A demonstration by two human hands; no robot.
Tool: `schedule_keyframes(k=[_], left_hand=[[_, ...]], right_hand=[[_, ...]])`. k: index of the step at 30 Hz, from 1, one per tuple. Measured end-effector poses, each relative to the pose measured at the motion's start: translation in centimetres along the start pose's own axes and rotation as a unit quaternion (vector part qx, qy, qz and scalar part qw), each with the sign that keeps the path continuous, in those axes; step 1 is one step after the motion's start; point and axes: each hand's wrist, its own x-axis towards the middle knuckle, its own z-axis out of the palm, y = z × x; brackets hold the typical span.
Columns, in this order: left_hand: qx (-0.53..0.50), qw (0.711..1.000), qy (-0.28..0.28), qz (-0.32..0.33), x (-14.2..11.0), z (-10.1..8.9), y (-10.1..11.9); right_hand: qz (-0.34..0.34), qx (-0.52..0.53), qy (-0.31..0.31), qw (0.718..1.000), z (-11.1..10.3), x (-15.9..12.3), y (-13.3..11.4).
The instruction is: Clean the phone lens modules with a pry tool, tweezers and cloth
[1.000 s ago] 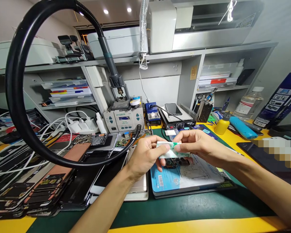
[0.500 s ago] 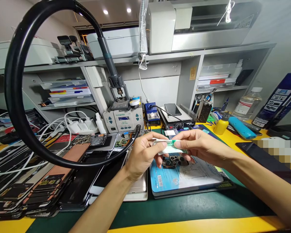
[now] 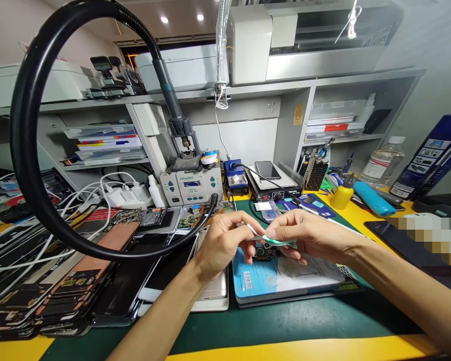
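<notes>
My left hand pinches one end of a small, flat white-and-green packet, thumb on top and fingers below. At its other end my right hand grips it the same way. The packet is tilted almost edge-on, so its print is unreadable and its ends are hidden by my fingers. Just below lies a small electronic part with round camera lenses, partly covered by my hands. It rests on a flat blue-and-white package with a barcode.
A thick black hose loops over the left side from the hot-air station. Stacked phone parts and white cables lie left. On the right stand a yellow bottle, a clear bottle and a dark tablet.
The packet has turned from showing its broad white-and-green face to nearly edge-on. Both hands have rotated slightly and still hold it at the same place.
</notes>
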Motion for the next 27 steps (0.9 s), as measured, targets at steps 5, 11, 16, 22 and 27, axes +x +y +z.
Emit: schedule_keyframes(k=[5,11,16,22,27], left_hand=[[-0.041,0.999,0.002,-0.017,-0.08,-0.45,0.11],[0.003,0.997,-0.01,-0.073,0.06,-0.31,0.16],[0.032,0.998,0.025,-0.054,0.28,-0.01,-0.06],[0.008,0.998,0.054,-0.033,0.33,0.03,0.09],[0.008,0.998,0.057,-0.018,0.4,0.03,-0.11]], right_hand=[[-0.028,0.0,0.013,1.0,-0.56,-0.03,0.04],[-0.08,-0.06,0.039,0.994,-0.55,0.03,-0.05],[-0.09,-0.104,0.057,0.989,-0.51,-0.11,-0.35],[-0.087,-0.114,0.066,0.987,-0.73,-0.16,-0.38],[-0.092,-0.111,0.073,0.987,-0.6,-0.09,-0.49]])
